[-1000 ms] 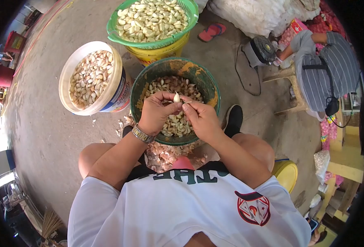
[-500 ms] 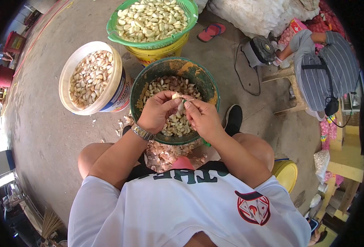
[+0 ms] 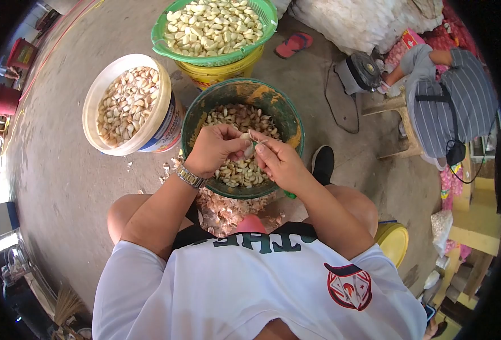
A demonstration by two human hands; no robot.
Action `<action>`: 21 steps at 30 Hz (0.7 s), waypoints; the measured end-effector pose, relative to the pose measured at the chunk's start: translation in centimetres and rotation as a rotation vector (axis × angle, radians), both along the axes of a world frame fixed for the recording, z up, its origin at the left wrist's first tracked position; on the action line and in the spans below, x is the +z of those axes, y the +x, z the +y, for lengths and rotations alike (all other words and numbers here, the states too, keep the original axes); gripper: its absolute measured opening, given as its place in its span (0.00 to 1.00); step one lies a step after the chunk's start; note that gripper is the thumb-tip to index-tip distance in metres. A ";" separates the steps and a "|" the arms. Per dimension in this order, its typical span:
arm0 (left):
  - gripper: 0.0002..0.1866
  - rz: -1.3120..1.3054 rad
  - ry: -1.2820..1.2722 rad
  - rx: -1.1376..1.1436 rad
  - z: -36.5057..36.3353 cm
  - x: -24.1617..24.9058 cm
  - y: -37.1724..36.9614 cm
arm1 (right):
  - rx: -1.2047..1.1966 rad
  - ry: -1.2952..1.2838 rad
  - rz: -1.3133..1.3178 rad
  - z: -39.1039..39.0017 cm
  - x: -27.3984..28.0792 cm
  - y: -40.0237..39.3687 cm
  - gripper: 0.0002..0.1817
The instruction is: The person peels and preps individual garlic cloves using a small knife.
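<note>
A pale garlic clove is pinched between the thumb and fingers of my left hand, which wears a metal watch. My right hand is closed close beside it, its fingertips at the clove and a thin strip of skin. A small green bit shows near those fingertips, but what my right hand holds is mostly hidden. Both hands are over a dark green tub between my legs. Inside the tub lie many garlic cloves, the nearer ones paler, the farther ones browner.
A white bucket of unpeeled cloves stands at the left. Behind the tub, a green basket of peeled cloves rests on a yellow bucket. Peeled skins litter the floor. At right are a seated person, a slipper and a yellow lid.
My hands stay together over the tub, with only small shifts of the fingers at the clove. The whole view has moved slightly, and the seated person leans much as before.
</note>
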State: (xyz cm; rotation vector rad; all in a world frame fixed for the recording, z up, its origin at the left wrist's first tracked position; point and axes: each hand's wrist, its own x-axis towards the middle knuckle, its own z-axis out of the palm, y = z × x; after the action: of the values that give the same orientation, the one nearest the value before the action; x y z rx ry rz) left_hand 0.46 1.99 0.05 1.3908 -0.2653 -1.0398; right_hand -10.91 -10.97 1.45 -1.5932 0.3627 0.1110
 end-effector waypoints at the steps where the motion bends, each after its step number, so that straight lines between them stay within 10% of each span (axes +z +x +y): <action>1: 0.07 -0.017 0.004 0.000 0.0 0.0 0.0 | 0.001 0.045 0.012 -0.1 0.2 0.0 0.19; 12: 0.07 -0.126 0.038 -0.038 -0.2 0.0 -0.5 | -0.032 -0.121 -0.107 0.0 -1.7 0.2 0.17; 21: 0.10 0.090 -0.328 -0.003 -0.4 -0.9 -0.9 | -0.303 0.745 0.188 -0.4 1.6 0.2 0.13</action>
State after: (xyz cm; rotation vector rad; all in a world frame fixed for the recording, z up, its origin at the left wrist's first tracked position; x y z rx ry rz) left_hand -0.45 1.61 -0.90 1.0467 -0.3547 -1.0073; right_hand -10.71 -11.36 3.07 -0.7832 0.6203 0.1425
